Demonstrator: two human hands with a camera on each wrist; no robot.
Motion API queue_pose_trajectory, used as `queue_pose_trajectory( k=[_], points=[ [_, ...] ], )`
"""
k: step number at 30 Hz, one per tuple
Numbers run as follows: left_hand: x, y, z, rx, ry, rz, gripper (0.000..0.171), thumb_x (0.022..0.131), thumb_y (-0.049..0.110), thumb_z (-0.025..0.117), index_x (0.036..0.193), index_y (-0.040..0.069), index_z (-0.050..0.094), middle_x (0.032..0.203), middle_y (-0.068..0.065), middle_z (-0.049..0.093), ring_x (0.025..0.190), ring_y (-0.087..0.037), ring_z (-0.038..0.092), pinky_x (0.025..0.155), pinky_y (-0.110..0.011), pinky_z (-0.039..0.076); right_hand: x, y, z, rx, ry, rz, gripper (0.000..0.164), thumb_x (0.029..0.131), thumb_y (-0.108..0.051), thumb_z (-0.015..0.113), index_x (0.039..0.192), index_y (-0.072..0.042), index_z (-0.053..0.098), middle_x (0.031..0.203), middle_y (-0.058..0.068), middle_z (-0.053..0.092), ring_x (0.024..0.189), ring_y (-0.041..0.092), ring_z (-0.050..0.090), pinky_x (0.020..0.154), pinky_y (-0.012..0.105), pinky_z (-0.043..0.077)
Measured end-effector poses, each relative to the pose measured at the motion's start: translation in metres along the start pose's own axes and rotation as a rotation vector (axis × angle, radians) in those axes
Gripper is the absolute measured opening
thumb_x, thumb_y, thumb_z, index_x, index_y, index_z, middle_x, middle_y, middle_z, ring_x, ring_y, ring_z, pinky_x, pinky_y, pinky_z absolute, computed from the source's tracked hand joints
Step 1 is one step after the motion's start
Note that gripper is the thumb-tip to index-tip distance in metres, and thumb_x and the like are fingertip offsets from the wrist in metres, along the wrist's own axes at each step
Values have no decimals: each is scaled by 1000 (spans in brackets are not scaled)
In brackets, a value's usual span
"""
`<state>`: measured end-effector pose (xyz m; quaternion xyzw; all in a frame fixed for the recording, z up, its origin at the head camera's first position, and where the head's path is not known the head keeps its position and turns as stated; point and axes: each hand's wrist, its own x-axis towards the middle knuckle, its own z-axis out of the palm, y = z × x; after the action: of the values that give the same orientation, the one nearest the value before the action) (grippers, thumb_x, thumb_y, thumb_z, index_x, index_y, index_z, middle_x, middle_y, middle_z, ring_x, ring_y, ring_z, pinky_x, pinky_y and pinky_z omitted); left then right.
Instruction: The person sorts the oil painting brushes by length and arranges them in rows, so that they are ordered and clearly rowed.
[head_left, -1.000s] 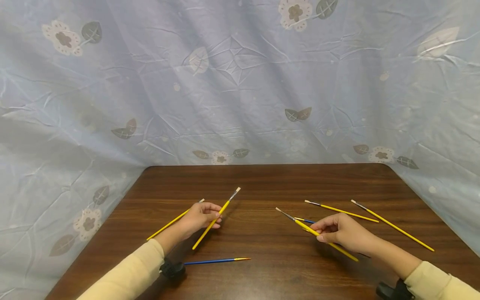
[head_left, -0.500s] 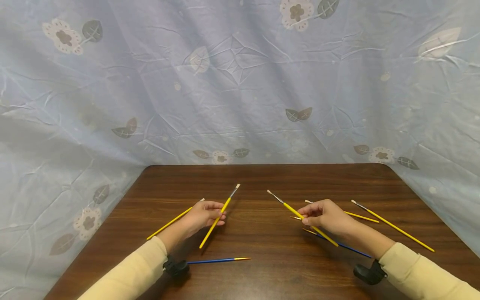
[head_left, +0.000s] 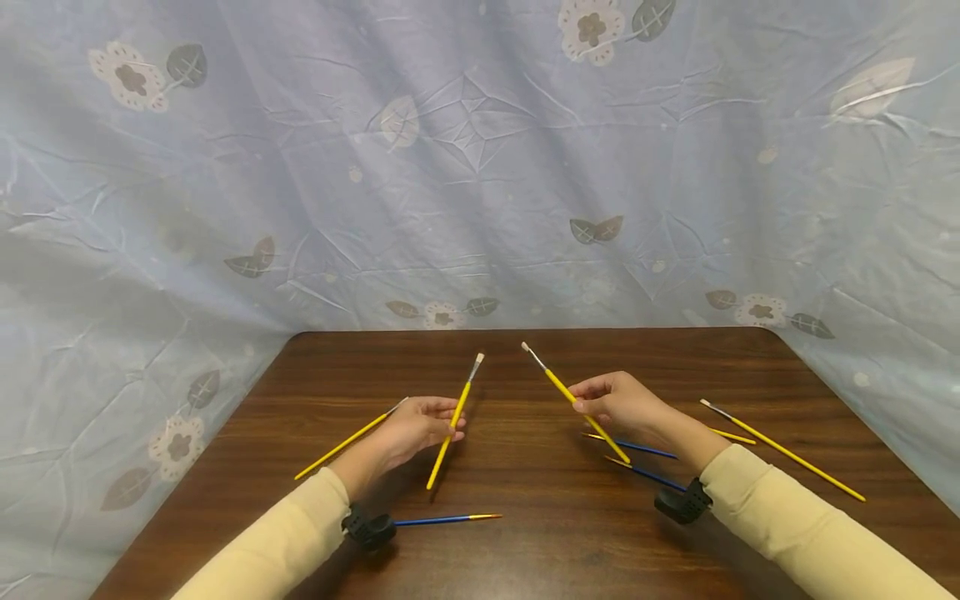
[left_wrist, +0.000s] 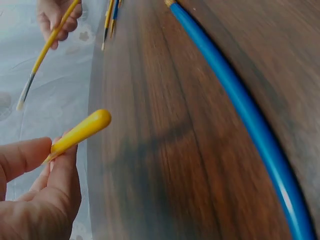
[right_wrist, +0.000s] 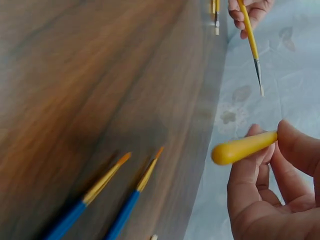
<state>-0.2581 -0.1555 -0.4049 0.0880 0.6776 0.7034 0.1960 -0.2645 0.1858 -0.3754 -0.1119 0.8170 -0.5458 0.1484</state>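
In the head view my left hand [head_left: 422, 427] pinches a yellow paintbrush [head_left: 442, 454] by its handle, pale bristles up and away from me. My right hand [head_left: 618, 404] grips another yellow paintbrush [head_left: 558, 384] between thumb and fingers, its bristles angled up to the left. Both brushes are raised over the table, their tips leaning towards each other but apart. The left wrist view shows the rounded handle end [left_wrist: 92, 125] sticking out past the left thumb; the right wrist view has the other handle end [right_wrist: 240, 149] just beyond the right fingertips.
On the brown table [head_left: 517, 533] a yellow paintbrush [head_left: 341, 447] lies left of my left hand. One blue paintbrush [head_left: 442, 521] lies in front, and two more, including this blue brush [head_left: 656, 477], lie under my right arm. Yellow brushes, one being the long brush [head_left: 795, 454], lie at right.
My right hand has moved left and away from me, lifting its brush higher. The left hand has shifted slightly right, its brush turning more upright. The two brush tips have come closer together.
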Motion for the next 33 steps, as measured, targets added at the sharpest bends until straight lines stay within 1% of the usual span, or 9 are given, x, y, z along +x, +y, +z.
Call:
queue_pose_trajectory(
  k=[4,9,14,17,20,22,27,30,33],
  points=[
    [5,-2,3,-6,39,26,47,90,-19,49,135,-22,36,130,-41,44,115,-41,55,94,-37,52,11,-4,6,130,0,35,40,93,-6,65,128,10,56,118,23,58,101,37,61,88,48,54],
    [14,-3,8,-52,97,28,45,91,-19,48,135,-21,37,129,-39,45,115,-38,56,93,-38,53,22,-7,10,176,7,41,38,94,-3,64,127,12,55,116,21,58,102,35,60,90,48,53],
    [24,1,10,-108,157,8,46,91,-17,51,136,-19,38,130,-36,45,116,-39,55,92,-43,53,34,-9,15,208,37,73,38,95,-3,61,129,13,53,118,24,57,107,39,58,88,48,54],
    [30,2,10,-104,191,-3,45,92,-16,53,135,-18,41,129,-35,47,118,-41,53,93,-46,52,42,-11,18,238,53,96,38,95,-3,60,130,12,52,120,24,56,110,39,57,88,49,54],
    [37,3,12,-92,240,-13,42,91,-14,55,132,-20,44,121,-34,53,114,-41,57,91,-45,52,50,-12,20,270,65,117,39,95,-3,60,130,11,52,119,22,58,110,37,58,89,50,54],
    [43,4,13,-97,281,-22,40,91,-14,57,128,-21,46,113,-32,59,108,-39,60,90,-43,54,56,-12,22,269,81,132,39,95,-4,61,130,10,53,117,21,60,108,36,60,87,47,55],
    [57,5,18,-115,381,-40,37,88,-11,64,121,-20,53,94,-22,67,92,-33,68,83,-40,57,70,-11,24,228,142,166,37,93,-9,65,126,7,59,107,16,68,101,31,65,76,34,59],
    [65,7,19,-123,429,-48,34,87,-7,67,118,-18,57,90,-20,68,88,-32,69,82,-41,57,79,-10,24,244,169,175,36,93,-9,66,125,6,60,98,10,70,97,28,66,73,31,59],
    [72,8,20,-93,464,-53,30,86,-3,70,114,-13,63,88,-14,69,81,-27,69,76,-36,60,87,-11,23,278,190,190,35,92,-8,66,124,5,61,97,10,69,90,24,66,73,31,59]
  ],
)
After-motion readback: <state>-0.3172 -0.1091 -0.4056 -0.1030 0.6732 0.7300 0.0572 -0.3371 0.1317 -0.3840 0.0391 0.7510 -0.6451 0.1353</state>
